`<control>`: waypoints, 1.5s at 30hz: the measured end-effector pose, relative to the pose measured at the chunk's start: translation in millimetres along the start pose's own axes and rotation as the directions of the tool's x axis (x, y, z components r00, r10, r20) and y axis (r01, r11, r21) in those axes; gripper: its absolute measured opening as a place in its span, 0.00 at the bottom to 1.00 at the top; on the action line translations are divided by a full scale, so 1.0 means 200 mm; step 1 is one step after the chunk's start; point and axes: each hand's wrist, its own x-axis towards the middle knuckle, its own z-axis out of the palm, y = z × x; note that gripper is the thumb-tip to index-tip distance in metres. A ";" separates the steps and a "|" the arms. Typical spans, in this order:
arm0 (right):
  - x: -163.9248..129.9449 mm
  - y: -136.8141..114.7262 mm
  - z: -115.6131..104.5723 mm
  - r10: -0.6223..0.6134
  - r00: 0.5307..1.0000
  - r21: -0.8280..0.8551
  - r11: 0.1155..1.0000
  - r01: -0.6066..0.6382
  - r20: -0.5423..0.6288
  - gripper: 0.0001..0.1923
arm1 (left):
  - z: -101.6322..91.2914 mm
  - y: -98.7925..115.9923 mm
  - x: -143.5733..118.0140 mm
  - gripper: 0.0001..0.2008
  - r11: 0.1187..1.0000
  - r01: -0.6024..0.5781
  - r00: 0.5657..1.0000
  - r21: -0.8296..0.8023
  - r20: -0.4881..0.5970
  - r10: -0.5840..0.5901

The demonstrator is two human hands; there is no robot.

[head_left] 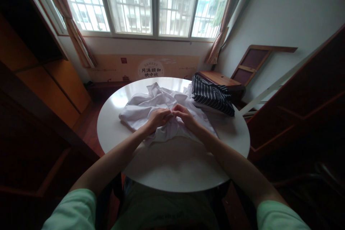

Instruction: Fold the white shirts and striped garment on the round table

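The round white surface [172, 165] carries a crumpled white garment [151, 106] across its middle, spread from left of centre towards the far right, with its near hem lying well back from the near rim. Both hands meet over the middle of that cloth: the left hand [158, 117] has its fingers curled shut on a fold of the white garment, and the right hand [183, 114] is closed on the same bunched fold just beside it, fingertips of the two hands touching or nearly so. Between the garment and the near edge lies a broad bare band of tabletop, crossed only by the two forearms; the left side of the surface is bare as well, out to the rim. On the far right a folded dark garment with thin white stripes [212, 96] sits touching the white cloth, and its right end reaches close to the rim. Beyond that rim, near the wall, stand a low wooden piece [219, 79] and a leaning wooden frame [253, 63]. A dark wooden cabinet [302, 104] stands close on the right of the surface, another wooden unit [51, 90] on the left. A window [151, 3] with curtains fills the far wall.
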 end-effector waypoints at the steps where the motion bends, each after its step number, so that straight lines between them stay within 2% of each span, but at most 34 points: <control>1: 0.00 0.00 0.00 0.004 1.000 0.005 1.000 -0.004 0.001 0.09 | 0.00 0.00 0.00 0.11 1.000 -0.006 1.000 0.001 -0.002 0.006; 11: 0.00 0.00 0.00 0.009 1.000 -0.030 1.000 -0.009 0.005 0.09 | -0.02 0.02 0.01 0.12 1.000 0.007 1.000 0.023 0.024 -0.008; 23: 0.00 0.01 0.00 0.006 1.000 0.011 1.000 -0.006 0.010 0.08 | -0.01 0.02 0.00 0.14 1.000 0.001 1.000 0.016 0.028 -0.001; 27: 0.01 0.01 0.01 0.017 1.000 0.020 1.000 -0.017 -0.016 0.09 | 0.00 0.00 0.01 0.12 0.996 0.060 0.997 -0.061 0.054 -0.057; 30: 0.01 0.02 0.01 0.030 0.999 0.049 0.998 -0.029 -0.015 0.10 | 0.00 0.00 0.01 0.13 0.975 0.141 0.986 -0.170 0.113 -0.123; 34: 0.01 0.03 0.01 0.031 0.999 0.052 0.998 -0.030 -0.021 0.11 | -0.03 0.03 0.01 0.16 0.897 0.286 0.948 -0.336 0.235 -0.214; 38: 0.01 0.03 0.01 0.029 0.999 0.012 1.000 -0.028 -0.032 0.11 | -0.06 0.06 0.01 0.17 0.795 0.389 0.916 -0.467 0.292 -0.276; 41: 0.01 0.02 0.01 0.017 0.999 -0.008 1.000 -0.017 -0.028 0.12 | -0.07 0.07 0.02 0.16 0.755 0.428 0.900 -0.497 0.309 -0.307; 45: 0.01 0.03 0.00 0.006 1.000 -0.024 1.000 -0.007 -0.026 0.13 | -0.05 0.05 0.01 0.13 0.767 0.414 0.908 -0.490 0.283 -0.310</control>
